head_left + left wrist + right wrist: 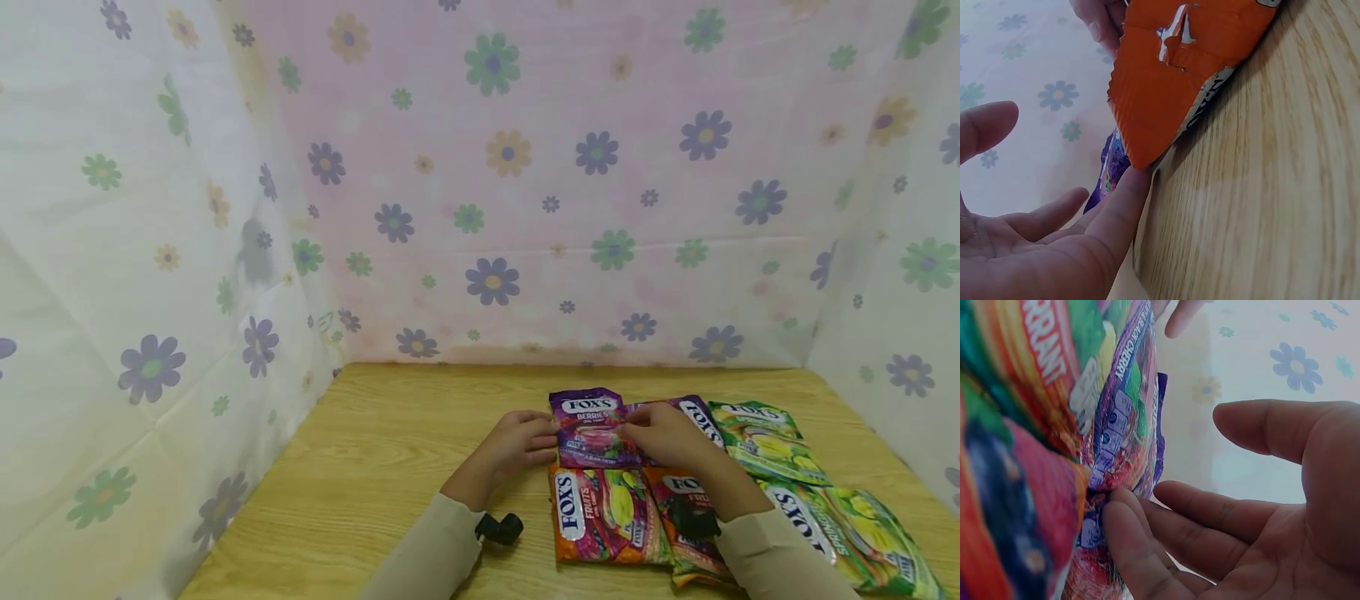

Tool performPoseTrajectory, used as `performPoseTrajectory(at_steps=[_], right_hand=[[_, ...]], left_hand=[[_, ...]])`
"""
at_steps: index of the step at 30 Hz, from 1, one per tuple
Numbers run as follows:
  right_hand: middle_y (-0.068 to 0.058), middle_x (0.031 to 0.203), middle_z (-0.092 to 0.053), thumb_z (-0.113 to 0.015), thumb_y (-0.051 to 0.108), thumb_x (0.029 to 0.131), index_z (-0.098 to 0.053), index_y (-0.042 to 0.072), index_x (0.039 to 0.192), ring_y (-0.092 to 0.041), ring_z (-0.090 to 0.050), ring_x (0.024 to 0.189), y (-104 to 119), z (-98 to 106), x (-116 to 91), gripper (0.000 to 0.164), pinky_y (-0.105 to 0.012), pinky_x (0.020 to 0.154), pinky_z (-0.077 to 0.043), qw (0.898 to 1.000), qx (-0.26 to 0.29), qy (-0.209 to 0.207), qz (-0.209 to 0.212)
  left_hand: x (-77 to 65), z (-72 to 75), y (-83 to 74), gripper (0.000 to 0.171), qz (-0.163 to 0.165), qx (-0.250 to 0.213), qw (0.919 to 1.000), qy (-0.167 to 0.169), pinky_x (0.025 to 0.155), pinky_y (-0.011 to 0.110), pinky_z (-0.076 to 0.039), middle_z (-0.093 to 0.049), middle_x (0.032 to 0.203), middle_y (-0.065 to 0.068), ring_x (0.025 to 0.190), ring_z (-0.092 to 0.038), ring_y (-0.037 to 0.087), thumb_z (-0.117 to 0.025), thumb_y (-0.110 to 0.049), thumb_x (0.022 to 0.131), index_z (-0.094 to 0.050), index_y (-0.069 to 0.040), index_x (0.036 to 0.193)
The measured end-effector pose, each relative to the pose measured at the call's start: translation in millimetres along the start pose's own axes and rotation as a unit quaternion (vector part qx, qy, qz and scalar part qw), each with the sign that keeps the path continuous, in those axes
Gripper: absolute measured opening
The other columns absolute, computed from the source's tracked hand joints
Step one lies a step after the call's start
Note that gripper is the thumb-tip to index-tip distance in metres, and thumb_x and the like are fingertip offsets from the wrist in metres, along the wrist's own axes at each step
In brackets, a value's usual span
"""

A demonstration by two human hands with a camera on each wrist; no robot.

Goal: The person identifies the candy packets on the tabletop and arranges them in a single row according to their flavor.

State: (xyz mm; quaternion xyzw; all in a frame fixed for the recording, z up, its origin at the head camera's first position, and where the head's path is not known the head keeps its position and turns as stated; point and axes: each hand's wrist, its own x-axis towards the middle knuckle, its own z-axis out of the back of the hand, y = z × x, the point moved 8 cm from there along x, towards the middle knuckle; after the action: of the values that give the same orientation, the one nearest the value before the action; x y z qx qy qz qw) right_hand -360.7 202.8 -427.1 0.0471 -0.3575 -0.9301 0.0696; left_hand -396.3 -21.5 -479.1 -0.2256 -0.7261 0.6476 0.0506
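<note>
A purple bag of Fox's Berries candy (588,433) lies between my two hands at the back of the row. My left hand (517,446) is at its left edge, fingers extended, thumb apart. In the left wrist view the left fingertips (1132,184) are right at the corner of an orange bag (1172,81), with the purple bag behind. My right hand (671,437) is at the right side of the purple bag, over a second purple bag (697,412). In the right wrist view its fingers (1132,534) reach against the purple bags, thumb held away.
Nearest me, an orange Fruits bag (607,517) lies beside another orange bag (686,500), partly under my right wrist. Green bags, one farther back (772,442) and others nearer (862,533), lie at the right. Flowered cloth (495,167) walls the wooden table (420,417).
</note>
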Motion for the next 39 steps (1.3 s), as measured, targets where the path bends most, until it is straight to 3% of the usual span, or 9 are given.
performPoseTrajectory(at_steps=[13,22,29,36,39], right_hand=[[-0.017,0.127,-0.070,-0.066,0.036,0.100,-0.064,-0.002,0.136,-0.034,-0.067,0.113,1.1,-7.5,1.6,0.052,-0.053,0.091,-0.059,1.000,0.019,0.012,0.010],[-0.013,0.120,-0.070,-0.065,0.034,0.101,-0.061,0.000,0.140,-0.022,-0.063,0.088,-4.1,-10.3,5.0,0.052,-0.037,0.073,-0.057,0.997,0.070,0.018,-0.004],[-0.019,0.129,-0.067,-0.066,0.035,0.100,-0.060,0.000,0.140,-0.028,-0.067,0.108,0.9,-11.3,3.3,0.052,-0.050,0.088,-0.060,0.997,0.078,0.023,0.006],[-0.014,0.122,-0.070,-0.064,0.033,0.102,-0.060,0.003,0.140,-0.024,-0.066,0.100,0.9,-12.2,3.1,0.049,-0.046,0.087,-0.060,0.995,0.099,0.031,-0.005],[-0.016,0.127,-0.068,-0.062,0.034,0.104,-0.057,0.002,0.144,-0.025,-0.066,0.102,0.6,-12.1,3.2,0.051,-0.046,0.088,-0.060,0.992,0.118,0.033,-0.006]], left_hand=[[-4.0,-0.3,-1.5,0.053,0.004,-0.012,0.9999,0.002,0.095,0.044,-0.060,-0.065,0.132,0.018,0.118,-0.067,0.029,-0.066,-0.022,0.101,-0.050,0.005,0.144],[-5.4,2.3,-1.4,0.054,0.003,-0.018,0.9998,-0.011,0.097,0.047,-0.059,-0.063,0.134,0.020,0.120,-0.065,0.031,-0.067,-0.021,0.100,-0.049,0.005,0.145],[-2.9,2.4,0.0,0.057,-0.004,-0.028,0.9995,-0.012,0.099,0.049,-0.058,-0.059,0.139,0.020,0.125,-0.062,0.032,-0.067,-0.020,0.099,-0.047,0.004,0.147],[-4.8,-0.7,-2.5,0.056,-0.016,-0.027,0.9995,0.000,0.100,0.050,-0.057,-0.058,0.142,0.022,0.125,-0.060,0.033,-0.065,-0.020,0.100,-0.048,0.004,0.147],[-6.1,-0.3,-3.2,0.055,-0.019,-0.030,0.9994,-0.001,0.100,0.049,-0.057,-0.058,0.142,0.022,0.125,-0.061,0.033,-0.065,-0.021,0.100,-0.048,0.002,0.148]])
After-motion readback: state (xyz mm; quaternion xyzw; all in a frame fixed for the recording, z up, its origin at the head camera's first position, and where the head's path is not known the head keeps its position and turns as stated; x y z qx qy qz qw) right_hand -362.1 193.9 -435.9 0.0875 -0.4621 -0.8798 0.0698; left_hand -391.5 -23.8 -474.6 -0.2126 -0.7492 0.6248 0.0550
